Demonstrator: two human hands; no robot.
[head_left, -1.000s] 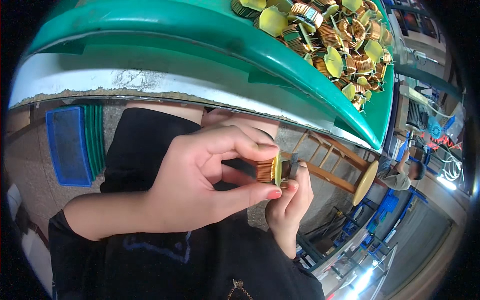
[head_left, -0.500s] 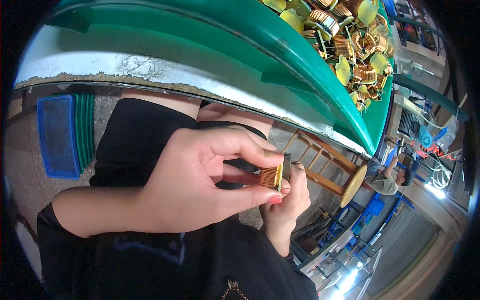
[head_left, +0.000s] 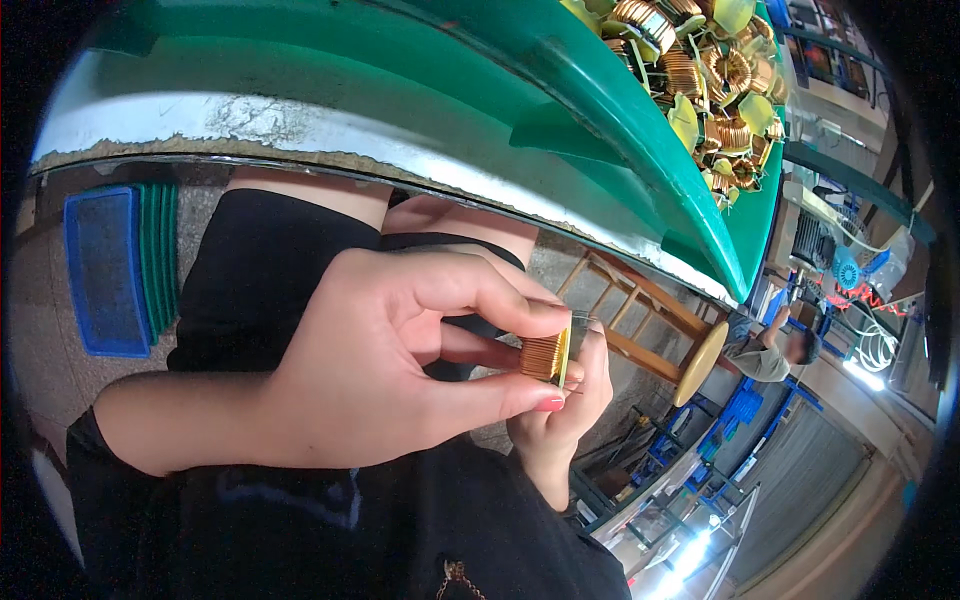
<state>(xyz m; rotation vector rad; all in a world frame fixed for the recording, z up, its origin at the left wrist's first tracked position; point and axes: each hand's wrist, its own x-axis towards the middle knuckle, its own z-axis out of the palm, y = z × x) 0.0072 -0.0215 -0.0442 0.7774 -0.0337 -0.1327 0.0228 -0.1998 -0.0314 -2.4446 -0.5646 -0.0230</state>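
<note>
My left hand (head_left: pixel 400 350) pinches a small copper-wound coil (head_left: pixel 541 358) between thumb and fingers, over my lap. A thin yellow-green base plate (head_left: pixel 565 352) sits on the coil's right side, and fine wire ends poke out near the thumb tip. Just beyond the plate is my right hand (head_left: pixel 562 415), its fingers curled and closed close to the coil. A thin, partly see-through piece shows at its fingertips; what it is, I cannot make out. My left hand and the coil hide part of that grip.
A green tray (head_left: pixel 600 120) on the white worktop (head_left: pixel 250 120) holds many similar copper coils (head_left: pixel 725 75). Blue and green stacked trays (head_left: pixel 105 270) stand on the floor at left. A wooden stool (head_left: pixel 700 365) is at right, with a person (head_left: pixel 765 355) beyond it.
My left hand keeps its pinch on the coil. My right hand has shifted slightly at the plate, and the dark piece seen there earlier now looks thin and see-through. The whole view has moved a little.
</note>
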